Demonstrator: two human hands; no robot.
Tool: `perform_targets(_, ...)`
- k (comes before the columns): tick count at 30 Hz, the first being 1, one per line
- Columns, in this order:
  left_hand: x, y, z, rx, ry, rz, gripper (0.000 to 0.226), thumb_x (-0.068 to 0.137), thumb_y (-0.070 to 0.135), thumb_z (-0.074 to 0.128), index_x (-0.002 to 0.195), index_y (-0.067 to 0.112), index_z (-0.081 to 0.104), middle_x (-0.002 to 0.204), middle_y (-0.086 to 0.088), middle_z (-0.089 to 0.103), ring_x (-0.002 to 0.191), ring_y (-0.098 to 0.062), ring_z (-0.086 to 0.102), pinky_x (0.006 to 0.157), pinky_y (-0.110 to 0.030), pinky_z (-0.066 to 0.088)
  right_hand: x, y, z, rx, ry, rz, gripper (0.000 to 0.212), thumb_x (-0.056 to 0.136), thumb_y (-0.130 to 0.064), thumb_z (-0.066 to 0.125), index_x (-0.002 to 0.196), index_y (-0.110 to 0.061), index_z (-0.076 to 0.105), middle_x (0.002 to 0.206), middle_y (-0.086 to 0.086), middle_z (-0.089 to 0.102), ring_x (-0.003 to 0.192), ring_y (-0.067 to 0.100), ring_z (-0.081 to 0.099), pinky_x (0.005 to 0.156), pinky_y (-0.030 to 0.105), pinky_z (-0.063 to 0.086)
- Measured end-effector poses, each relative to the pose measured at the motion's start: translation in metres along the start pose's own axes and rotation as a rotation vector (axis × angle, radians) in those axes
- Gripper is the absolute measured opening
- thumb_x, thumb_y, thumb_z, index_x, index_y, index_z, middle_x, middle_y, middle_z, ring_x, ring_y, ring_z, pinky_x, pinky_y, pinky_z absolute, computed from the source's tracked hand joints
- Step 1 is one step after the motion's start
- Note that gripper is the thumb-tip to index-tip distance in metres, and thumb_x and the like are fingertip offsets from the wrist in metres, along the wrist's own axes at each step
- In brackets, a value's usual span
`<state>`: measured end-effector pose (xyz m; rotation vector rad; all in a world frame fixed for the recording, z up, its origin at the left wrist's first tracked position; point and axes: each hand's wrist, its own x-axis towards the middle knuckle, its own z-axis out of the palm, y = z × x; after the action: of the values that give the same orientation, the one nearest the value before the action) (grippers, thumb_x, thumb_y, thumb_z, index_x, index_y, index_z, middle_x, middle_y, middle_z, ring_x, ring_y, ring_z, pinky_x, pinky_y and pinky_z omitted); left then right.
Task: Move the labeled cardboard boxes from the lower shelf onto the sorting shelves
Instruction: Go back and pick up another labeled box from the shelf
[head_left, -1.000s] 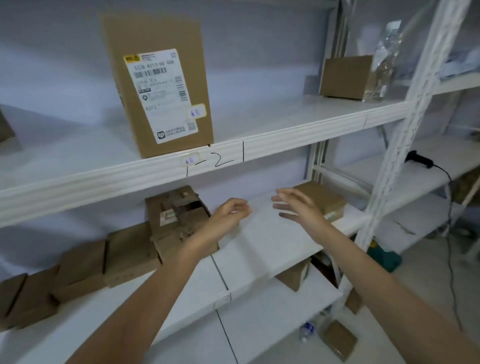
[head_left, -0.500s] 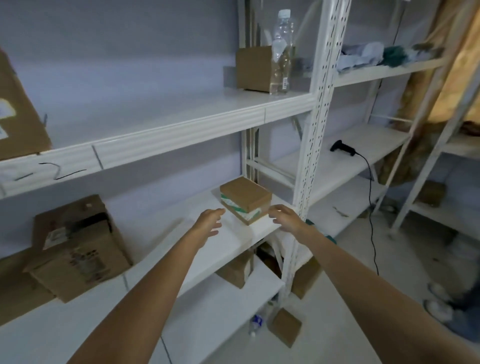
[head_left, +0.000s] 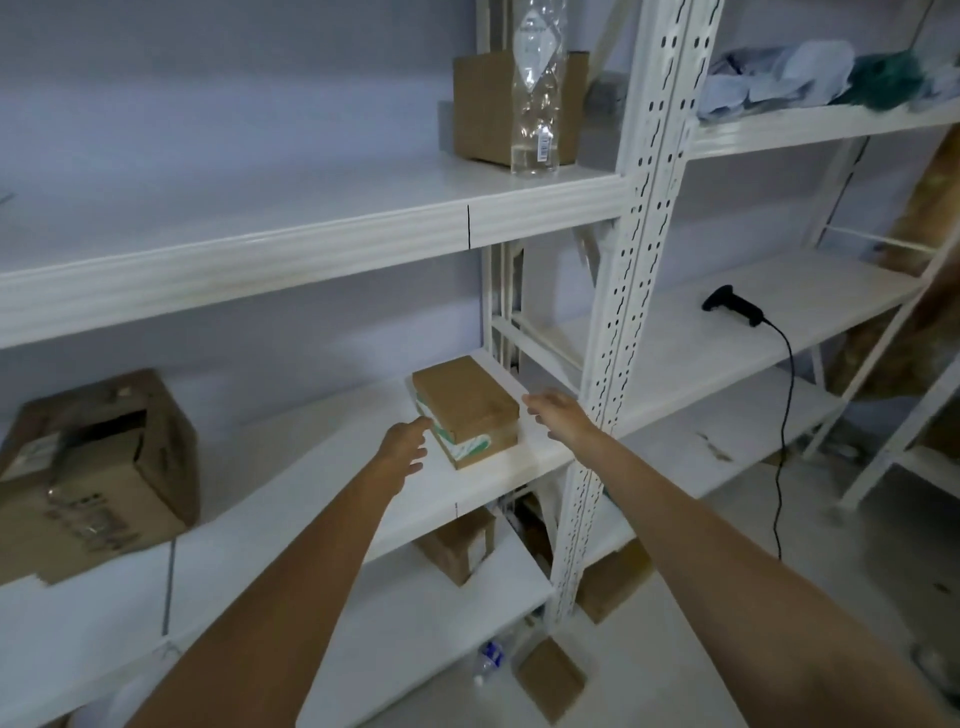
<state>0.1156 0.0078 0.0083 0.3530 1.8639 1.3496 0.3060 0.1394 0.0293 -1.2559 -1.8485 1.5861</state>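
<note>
A small brown cardboard box (head_left: 467, 405) with green and white tape on its sides sits at the right end of the middle white shelf (head_left: 332, 467). My left hand (head_left: 405, 447) reaches at its left side, fingers apart, at or just short of the box's lower left corner. My right hand (head_left: 558, 413) is open just to the right of the box, a small gap from it. Neither hand grips anything. A larger, worn cardboard box (head_left: 98, 473) with a label stands on the same shelf at far left.
A white perforated upright post (head_left: 618, 322) stands right beside my right hand. The upper shelf (head_left: 291, 244) holds a cardboard box (head_left: 488, 109) and a clear plastic bottle (head_left: 535, 88). A black scanner (head_left: 735, 306) with a cable lies on the right-hand shelf. More boxes (head_left: 457, 545) sit below.
My view has swung right, away from the tall labeled box on the upper shelf. Both hands have moved closer to the small taped box, now on either side of it.
</note>
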Motion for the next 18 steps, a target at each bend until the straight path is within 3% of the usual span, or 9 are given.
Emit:
perform_targets(4, 0.043, 0.007, 0.011, -0.023, 0.069, -0.008, 0.056, 0.097, 0.038, 0.056, 0.141, 0.005, 0.047, 0.141, -0.016, 0.053, 0.127, -0.032, 0.054, 0.102, -0.041, 0.045, 0.047, -0.001, 0.004, -0.067, -0.002, -0.029, 0.037, 0.097, -0.037, 0.06, 0.129, -0.018, 0.06, 0.122, -0.002, 0.054, 0.111, 0.019, 0.053, 0.089, 0.028, 0.038)
perform_targets(8, 0.096, 0.018, 0.024, -0.041, 0.095, -0.025, 0.06, 0.096, 0.037, 0.056, 0.144, 0.002, 0.043, 0.134, -0.016, 0.053, 0.107, -0.028, 0.051, 0.09, -0.037, 0.043, 0.108, -0.011, 0.005, -0.132, -0.012, -0.023, 0.04, 0.098, -0.033, 0.059, 0.135, -0.02, 0.058, 0.125, -0.001, 0.056, 0.105, 0.017, 0.051, 0.08, 0.021, 0.037)
perform_targets(11, 0.13, 0.018, 0.036, -0.041, 0.129, -0.081, 0.068, 0.095, 0.041, 0.058, 0.146, -0.001, 0.04, 0.124, -0.016, 0.057, 0.095, -0.026, 0.055, 0.079, -0.033, 0.045, 0.153, -0.013, 0.009, -0.249, -0.061, 0.008, 0.046, 0.099, -0.031, 0.058, 0.142, -0.016, 0.054, 0.144, 0.006, 0.054, 0.13, 0.026, 0.051, 0.096, 0.027, 0.038)
perform_targets(15, 0.163, 0.016, 0.048, -0.055, 0.151, -0.148, 0.085, 0.091, 0.052, 0.059, 0.153, 0.002, 0.029, 0.149, -0.02, 0.045, 0.133, -0.036, 0.049, 0.108, -0.043, 0.044, 0.2, -0.007, 0.022, -0.349, -0.216, 0.109, 0.062, 0.1, -0.041, 0.055, 0.152, -0.013, 0.041, 0.156, 0.01, 0.044, 0.141, 0.031, 0.044, 0.116, 0.041, 0.036)
perform_targets(18, 0.178, 0.013, 0.05, -0.071, 0.135, -0.182, 0.087, 0.089, 0.054, 0.06, 0.153, 0.003, 0.031, 0.15, -0.018, 0.045, 0.134, -0.035, 0.048, 0.105, -0.042, 0.044, 0.225, 0.004, 0.034, -0.357, -0.325, 0.186, 0.069, 0.1, -0.049, 0.05, 0.154, -0.009, 0.037, 0.157, 0.011, 0.044, 0.141, 0.03, 0.045, 0.117, 0.044, 0.037)
